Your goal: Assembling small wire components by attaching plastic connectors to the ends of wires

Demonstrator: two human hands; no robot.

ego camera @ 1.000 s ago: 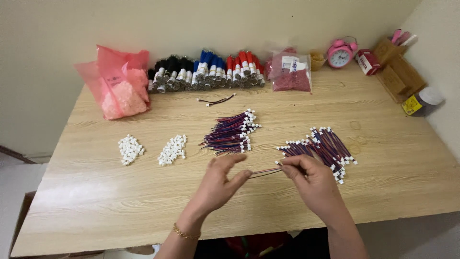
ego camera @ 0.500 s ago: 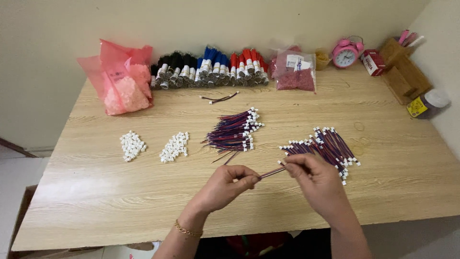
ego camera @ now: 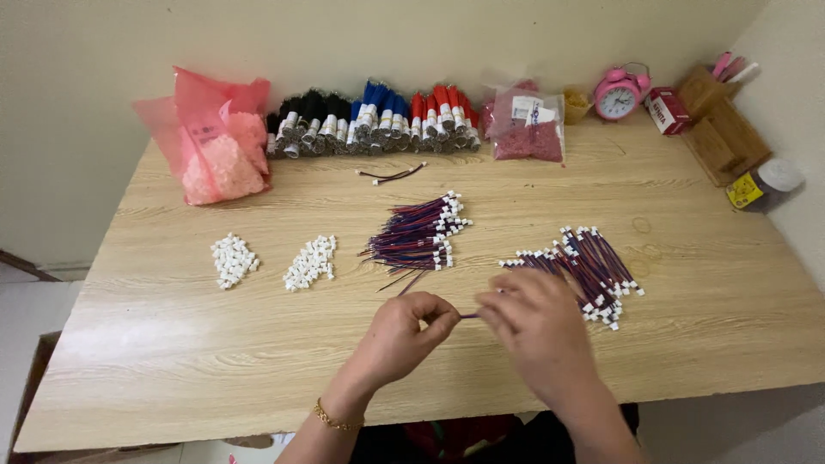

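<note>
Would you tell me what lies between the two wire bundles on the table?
Head view: only bare table between the left bundle and right bundle.

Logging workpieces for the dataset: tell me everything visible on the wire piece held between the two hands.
The wire piece is a thin, short lead, purple-looking, likely red and blue strands together like the nearby bundles. Only a brief stretch shows between the left hand and the right hand; both ends are hidden by fingers, so any white connector on it cannot be seen. It lies roughly level, just above the wooden table, pinched at both sides, in front of the right-hand wire bundle.
</note>
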